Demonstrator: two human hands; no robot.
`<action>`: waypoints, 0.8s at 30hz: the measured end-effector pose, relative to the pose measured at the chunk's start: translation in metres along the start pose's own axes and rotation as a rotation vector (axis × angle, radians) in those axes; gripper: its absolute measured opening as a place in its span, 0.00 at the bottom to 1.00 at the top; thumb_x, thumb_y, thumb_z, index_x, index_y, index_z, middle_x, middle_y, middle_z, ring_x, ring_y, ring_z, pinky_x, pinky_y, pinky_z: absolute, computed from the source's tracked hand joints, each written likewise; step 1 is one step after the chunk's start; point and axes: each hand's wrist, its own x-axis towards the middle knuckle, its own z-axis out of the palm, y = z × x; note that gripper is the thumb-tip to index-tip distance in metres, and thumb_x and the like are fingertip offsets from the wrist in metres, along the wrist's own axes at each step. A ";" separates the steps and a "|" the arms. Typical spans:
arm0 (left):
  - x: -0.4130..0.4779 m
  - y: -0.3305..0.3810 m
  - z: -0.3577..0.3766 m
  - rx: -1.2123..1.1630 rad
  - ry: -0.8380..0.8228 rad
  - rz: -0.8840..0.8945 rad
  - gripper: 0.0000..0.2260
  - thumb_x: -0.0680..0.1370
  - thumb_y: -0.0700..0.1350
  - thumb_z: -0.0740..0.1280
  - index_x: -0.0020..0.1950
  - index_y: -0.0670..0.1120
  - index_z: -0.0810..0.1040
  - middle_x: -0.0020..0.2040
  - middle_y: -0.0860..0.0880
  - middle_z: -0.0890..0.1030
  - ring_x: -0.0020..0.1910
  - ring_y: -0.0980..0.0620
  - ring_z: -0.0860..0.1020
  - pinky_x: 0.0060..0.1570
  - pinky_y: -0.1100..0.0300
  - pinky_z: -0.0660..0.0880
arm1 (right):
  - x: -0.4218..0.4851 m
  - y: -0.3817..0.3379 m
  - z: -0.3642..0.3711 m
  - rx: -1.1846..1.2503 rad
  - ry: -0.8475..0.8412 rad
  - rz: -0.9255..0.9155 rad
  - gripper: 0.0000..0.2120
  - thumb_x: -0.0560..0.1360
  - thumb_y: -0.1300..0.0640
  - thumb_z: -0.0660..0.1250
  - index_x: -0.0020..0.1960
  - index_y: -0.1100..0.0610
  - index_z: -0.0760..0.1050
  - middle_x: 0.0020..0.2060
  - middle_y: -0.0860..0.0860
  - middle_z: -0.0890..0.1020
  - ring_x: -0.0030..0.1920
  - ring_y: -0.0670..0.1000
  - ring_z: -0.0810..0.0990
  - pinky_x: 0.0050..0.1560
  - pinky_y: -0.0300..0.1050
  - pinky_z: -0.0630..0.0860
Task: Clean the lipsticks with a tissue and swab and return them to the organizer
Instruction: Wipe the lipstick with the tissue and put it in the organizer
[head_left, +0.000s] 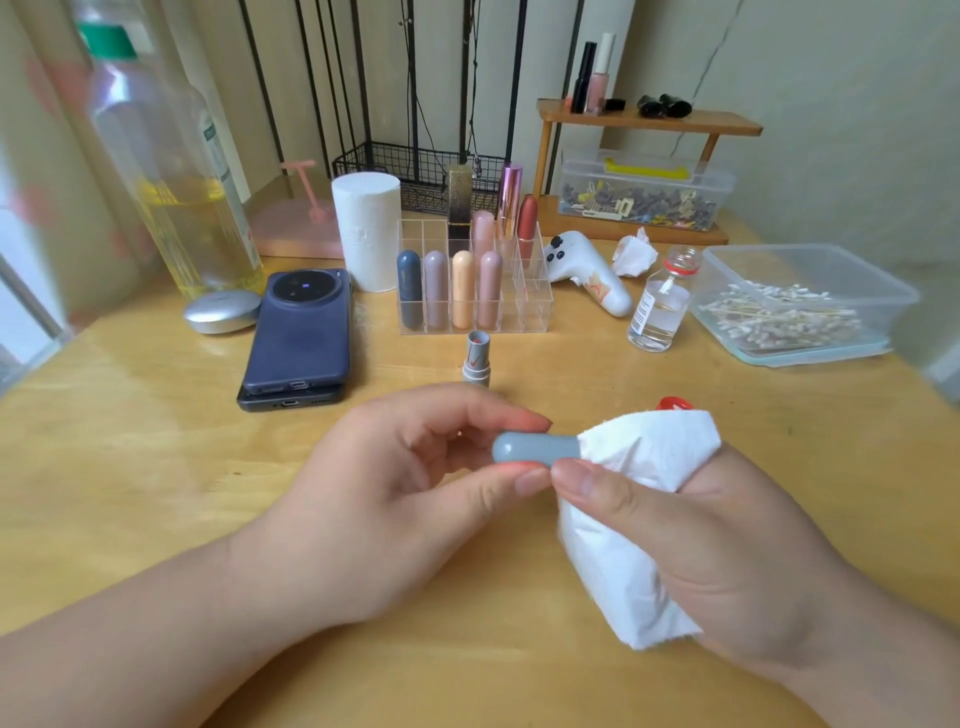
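Note:
My left hand (410, 483) pinches the rounded end of a grey lipstick cap (535, 449) between thumb and fingers. My right hand (701, 540) holds a white tissue (628, 509) wrapped over the cap's other end. The uncapped grey lipstick base (477, 358) stands upright on the wooden table (156, 415), just behind my hands. Behind it the clear acrylic organizer (530, 306) holds several capped lipsticks in its compartments, with free slots on its right side. A clear tub of cotton swabs (800, 306) sits at the right.
A small glass bottle of clear liquid (657, 306) stands open beside the swab tub; its red cap (675, 402) peeks out behind the tissue. Two stacked phones (298, 332), a tissue roll (366, 228), a large bottle (171, 171), a white controller (587, 275) and a crumpled tissue (634, 254) crowd the back.

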 end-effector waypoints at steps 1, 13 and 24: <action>0.002 0.001 -0.002 -0.113 -0.012 -0.070 0.10 0.73 0.42 0.76 0.51 0.40 0.82 0.44 0.46 0.85 0.44 0.51 0.83 0.46 0.61 0.79 | -0.001 0.001 0.001 0.006 0.016 -0.025 0.07 0.74 0.50 0.70 0.41 0.50 0.86 0.26 0.42 0.73 0.28 0.44 0.71 0.33 0.35 0.68; 0.000 0.009 0.006 -0.326 -0.187 -0.310 0.15 0.77 0.58 0.63 0.37 0.49 0.74 0.31 0.51 0.63 0.30 0.48 0.58 0.27 0.52 0.56 | 0.001 0.015 -0.004 -0.383 0.034 -0.334 0.06 0.78 0.56 0.67 0.45 0.52 0.83 0.31 0.49 0.74 0.31 0.51 0.72 0.34 0.40 0.70; 0.000 0.012 -0.006 0.314 -0.140 0.070 0.09 0.80 0.54 0.65 0.52 0.50 0.77 0.41 0.54 0.76 0.39 0.51 0.74 0.40 0.58 0.73 | 0.002 0.008 -0.010 0.190 -0.109 0.112 0.09 0.75 0.52 0.70 0.52 0.51 0.85 0.37 0.53 0.74 0.40 0.50 0.72 0.40 0.39 0.70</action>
